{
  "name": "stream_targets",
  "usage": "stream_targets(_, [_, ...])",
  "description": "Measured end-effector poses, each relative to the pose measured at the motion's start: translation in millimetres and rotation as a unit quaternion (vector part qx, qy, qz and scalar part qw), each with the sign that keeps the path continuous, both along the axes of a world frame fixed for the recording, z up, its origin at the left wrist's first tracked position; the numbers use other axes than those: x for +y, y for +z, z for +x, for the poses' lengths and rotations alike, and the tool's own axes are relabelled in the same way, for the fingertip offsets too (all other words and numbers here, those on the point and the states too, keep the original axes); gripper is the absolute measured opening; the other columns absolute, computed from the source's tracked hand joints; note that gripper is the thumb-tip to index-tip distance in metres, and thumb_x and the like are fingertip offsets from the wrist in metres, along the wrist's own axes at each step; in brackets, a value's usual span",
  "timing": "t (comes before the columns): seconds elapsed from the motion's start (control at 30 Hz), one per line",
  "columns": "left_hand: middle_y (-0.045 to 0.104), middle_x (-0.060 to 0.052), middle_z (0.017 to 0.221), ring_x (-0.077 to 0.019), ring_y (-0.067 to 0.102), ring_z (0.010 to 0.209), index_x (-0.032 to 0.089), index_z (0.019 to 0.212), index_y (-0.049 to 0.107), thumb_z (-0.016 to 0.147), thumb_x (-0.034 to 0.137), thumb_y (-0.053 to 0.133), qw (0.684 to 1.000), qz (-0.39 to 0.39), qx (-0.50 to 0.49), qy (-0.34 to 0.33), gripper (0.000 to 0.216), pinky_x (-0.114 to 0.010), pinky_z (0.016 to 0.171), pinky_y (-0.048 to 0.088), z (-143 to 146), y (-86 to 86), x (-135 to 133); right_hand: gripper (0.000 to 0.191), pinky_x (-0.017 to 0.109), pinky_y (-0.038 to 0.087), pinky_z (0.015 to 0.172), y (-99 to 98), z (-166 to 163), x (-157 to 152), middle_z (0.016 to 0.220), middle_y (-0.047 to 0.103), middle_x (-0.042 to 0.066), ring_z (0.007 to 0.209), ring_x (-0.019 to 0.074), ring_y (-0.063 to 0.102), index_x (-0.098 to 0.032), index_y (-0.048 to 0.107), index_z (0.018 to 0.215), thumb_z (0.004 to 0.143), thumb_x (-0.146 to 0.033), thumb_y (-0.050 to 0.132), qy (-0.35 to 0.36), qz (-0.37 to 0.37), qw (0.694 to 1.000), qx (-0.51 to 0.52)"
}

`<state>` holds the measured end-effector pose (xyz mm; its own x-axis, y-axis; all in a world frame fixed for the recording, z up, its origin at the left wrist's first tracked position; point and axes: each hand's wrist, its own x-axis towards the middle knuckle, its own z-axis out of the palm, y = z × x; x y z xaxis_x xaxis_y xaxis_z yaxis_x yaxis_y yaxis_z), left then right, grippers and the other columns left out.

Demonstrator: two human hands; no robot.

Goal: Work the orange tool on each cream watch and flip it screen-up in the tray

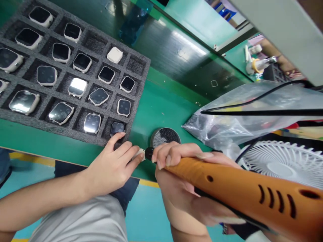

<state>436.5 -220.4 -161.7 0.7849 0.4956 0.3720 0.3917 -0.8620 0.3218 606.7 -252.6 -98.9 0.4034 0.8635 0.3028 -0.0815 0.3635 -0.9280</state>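
My right hand (179, 168) is wrapped around an orange electric screwdriver (227, 188), which points left with its black nose (149, 153). The thin bit reaches a small whitish watch case (140, 154) pinched in my left hand (114, 163). Fingers cover most of that case. My left index finger extends over the near right corner of a dark grey foam tray (63, 132), close to a dark-faced watch (117, 128) in the corner cell. Several more white-cased watches (92, 123) lie in the tray's compartments. One pale piece (115, 54) shows no dark screen.
A round tin (165, 135) with dark grains, probably screws, stands just beyond the screwdriver's nose. On the right are a clear plastic bag (217, 117), a black cable (252, 101) and a white fan (282, 164). The green table's (153, 101) near edge runs below my hands.
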Motion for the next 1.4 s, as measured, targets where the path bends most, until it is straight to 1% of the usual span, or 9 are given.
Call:
stream_targets(0.2, [0.075,-0.008,0.126,-0.0263,0.063,0.116,0.016,0.136,0.069,0.097,0.010,0.056,1.000,0.002,0.021,-0.006,0.042,-0.061,0.127,0.031,-1.6,-0.9,-0.4,0.047,0.036,0.055,0.050,-6.7,12.4,8.4,0.079,0.067,-0.005,0.055,0.0146,0.061,-0.033,0.068,0.112,0.089,-0.074,0.066,-0.007,0.050,0.999,0.012])
stream_targets(0.37, [0.072,-0.013,0.130,-0.0303,0.061,0.123,0.011,0.148,0.062,0.085,0.009,0.057,0.998,0.001,0.062,-0.029,0.063,-0.066,0.128,0.027,-3.8,1.8,0.5,0.042,0.032,0.052,0.045,-7.4,33.1,19.5,0.073,0.069,-0.006,0.048,0.0140,0.058,-0.033,0.067,0.107,0.089,-0.070,0.065,-0.118,0.087,0.989,0.035])
stream_targets(0.53, [0.063,-0.013,0.150,-0.0326,0.057,0.136,0.024,0.139,0.068,0.081,0.009,0.061,0.997,-0.013,0.056,-0.046,0.060,-0.069,0.127,0.027,-4.7,3.2,2.1,0.037,0.027,0.047,0.039,-18.4,40.8,31.5,0.067,0.066,-0.009,0.042,0.0126,0.054,-0.031,0.061,0.103,0.091,-0.066,0.060,-0.153,0.089,0.983,0.048])
stream_targets(0.63, [0.067,-0.011,0.139,-0.0313,0.060,0.130,0.030,0.135,0.071,0.085,0.007,0.063,0.998,-0.008,0.046,-0.029,0.056,-0.068,0.125,0.032,-4.1,2.7,1.5,0.039,0.028,0.047,0.039,-20.8,39.5,31.0,0.068,0.066,-0.008,0.043,0.0128,0.054,-0.031,0.061,0.104,0.091,-0.067,0.060,-0.156,0.081,0.983,0.051])
stream_targets(0.73, [0.069,-0.012,0.132,-0.0310,0.063,0.124,0.027,0.135,0.073,0.085,0.009,0.064,0.999,-0.010,0.031,-0.023,0.054,-0.067,0.125,0.034,-2.9,2.9,0.5,0.039,0.028,0.048,0.040,-20.4,37.7,29.5,0.067,0.066,-0.008,0.043,0.0126,0.054,-0.030,0.061,0.104,0.090,-0.067,0.060,-0.156,0.076,0.983,0.052])
stream_targets(0.83, [0.070,-0.012,0.133,-0.0316,0.064,0.125,0.023,0.137,0.072,0.091,0.017,0.065,0.999,-0.018,0.026,-0.021,0.047,-0.067,0.126,0.033,-1.7,3.0,-0.5,0.039,0.028,0.048,0.040,-20.1,37.3,29.7,0.066,0.065,-0.008,0.043,0.0125,0.054,-0.030,0.062,0.104,0.090,-0.066,0.060,-0.153,0.076,0.984,0.050])
stream_targets(0.93, [0.071,-0.011,0.134,-0.0298,0.064,0.125,0.023,0.134,0.072,0.099,0.024,0.067,0.999,-0.008,0.029,-0.010,0.036,-0.065,0.127,0.034,-1.0,2.1,-1.3,0.038,0.028,0.048,0.040,-20.5,37.6,29.8,0.068,0.065,-0.007,0.043,0.0122,0.053,-0.030,0.062,0.105,0.090,-0.065,0.058,-0.149,0.080,0.985,0.046])
stream_targets(1.23, [0.072,-0.009,0.136,-0.0286,0.064,0.126,0.022,0.140,0.068,0.099,0.020,0.067,0.999,-0.011,0.035,-0.015,0.041,-0.064,0.131,0.028,-2.2,-3.9,-1.5,0.039,0.028,0.047,0.041,-27.1,39.6,32.0,0.068,0.064,-0.008,0.044,0.0121,0.053,-0.031,0.063,0.108,0.094,-0.067,0.055,-0.140,0.087,0.986,0.037])
stream_targets(1.4, [0.071,-0.008,0.139,-0.0293,0.063,0.128,0.022,0.135,0.070,0.097,0.020,0.067,0.999,-0.030,0.024,-0.033,0.038,-0.066,0.132,0.025,-3.4,-0.6,-1.6,0.044,0.032,0.049,0.047,-10.7,39.3,17.3,0.075,0.065,-0.005,0.051,0.0133,0.055,-0.032,0.066,0.109,0.092,-0.071,0.052,-0.126,0.085,0.988,0.032])
